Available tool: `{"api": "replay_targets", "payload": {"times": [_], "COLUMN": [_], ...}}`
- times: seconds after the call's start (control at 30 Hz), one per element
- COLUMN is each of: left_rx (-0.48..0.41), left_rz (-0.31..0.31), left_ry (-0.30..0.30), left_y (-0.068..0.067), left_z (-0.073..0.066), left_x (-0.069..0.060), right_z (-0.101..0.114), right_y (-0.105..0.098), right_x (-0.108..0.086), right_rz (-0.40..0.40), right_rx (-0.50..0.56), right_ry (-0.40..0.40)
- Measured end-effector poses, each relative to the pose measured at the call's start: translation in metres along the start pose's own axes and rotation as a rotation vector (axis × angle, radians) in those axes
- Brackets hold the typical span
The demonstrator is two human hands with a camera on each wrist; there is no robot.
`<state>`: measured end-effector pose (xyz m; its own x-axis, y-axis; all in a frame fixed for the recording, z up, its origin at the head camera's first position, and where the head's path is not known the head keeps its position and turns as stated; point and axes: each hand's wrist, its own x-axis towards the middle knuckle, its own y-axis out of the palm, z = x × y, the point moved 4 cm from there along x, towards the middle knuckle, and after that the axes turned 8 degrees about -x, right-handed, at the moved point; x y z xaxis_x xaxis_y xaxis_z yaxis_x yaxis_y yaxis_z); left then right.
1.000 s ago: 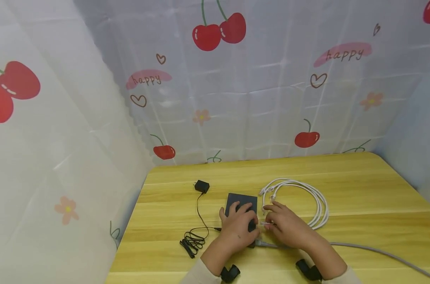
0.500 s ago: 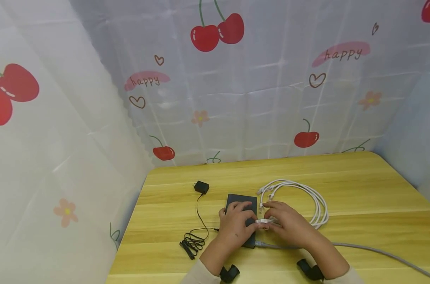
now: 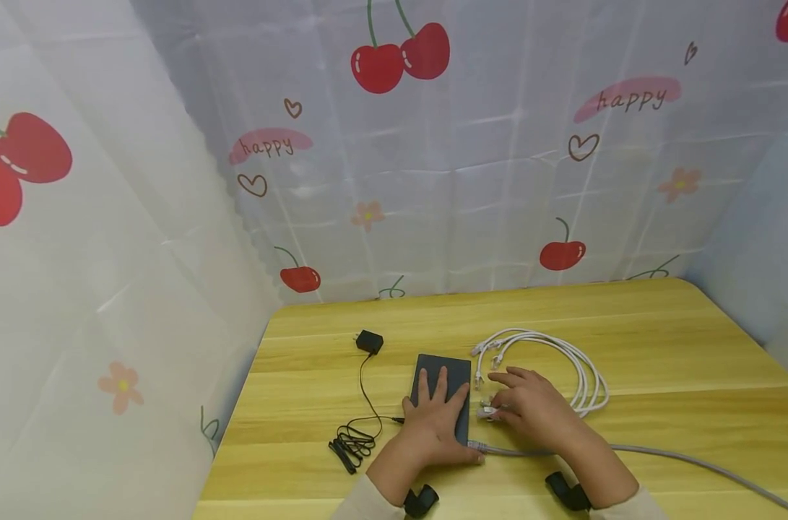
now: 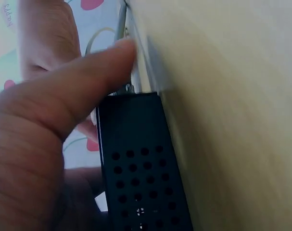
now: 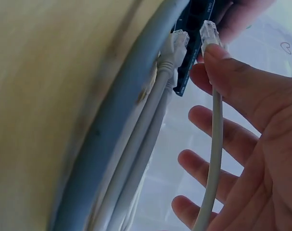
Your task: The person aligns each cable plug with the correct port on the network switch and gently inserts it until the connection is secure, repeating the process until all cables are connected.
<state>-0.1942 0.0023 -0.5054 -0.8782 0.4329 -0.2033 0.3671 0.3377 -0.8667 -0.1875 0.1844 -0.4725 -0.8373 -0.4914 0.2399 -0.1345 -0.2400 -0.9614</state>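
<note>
A dark flat box (image 3: 457,373) lies on the table in the head view, with my left hand (image 3: 430,431) spread over its top, fingers straight. The left wrist view shows the box's perforated side (image 4: 141,168) and my thumb beside its corner. Right of the box, my right hand (image 3: 538,412) pinches a clear-tipped white cable plug (image 3: 487,412) between thumb and index finger. In the right wrist view that plug (image 5: 209,34) points toward the box's port side (image 5: 196,21), apart from it. A grey cable (image 3: 520,453) meets the box's lower right corner.
Coiled white cables (image 3: 585,361) lie behind my right hand, their loose plugs near the box. A black power adapter (image 3: 370,341) and its bundled cord (image 3: 352,442) are at the left. Patterned curtains (image 3: 459,180) stand behind the wooden table (image 3: 680,347).
My left hand has flattened and spread over the box, its thumb moving down toward the grey cable's plug. My right hand has drawn the white plug slightly right, away from my left fingers.
</note>
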Motion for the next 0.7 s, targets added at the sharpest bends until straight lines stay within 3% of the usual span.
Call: {"api": "replay_targets", "payload": {"times": [0.27, 0.7], "left_rx": [-0.014, -0.144], "left_rz": [-0.006, -0.068], "left_ry": [0.029, 0.055], "left_y": [0.0008, -0.0027], "left_z": [-0.0006, -0.0009], "left_x": [0.0007, 0.0032], "right_z": [0.0001, 0.0041], "right_y": [0.0069, 0.003], "right_x": [0.0012, 0.0011], "right_rz": [0.02, -0.004], "right_rx": [0.038, 0.116], "right_ry": [-0.04, -0.034]}}
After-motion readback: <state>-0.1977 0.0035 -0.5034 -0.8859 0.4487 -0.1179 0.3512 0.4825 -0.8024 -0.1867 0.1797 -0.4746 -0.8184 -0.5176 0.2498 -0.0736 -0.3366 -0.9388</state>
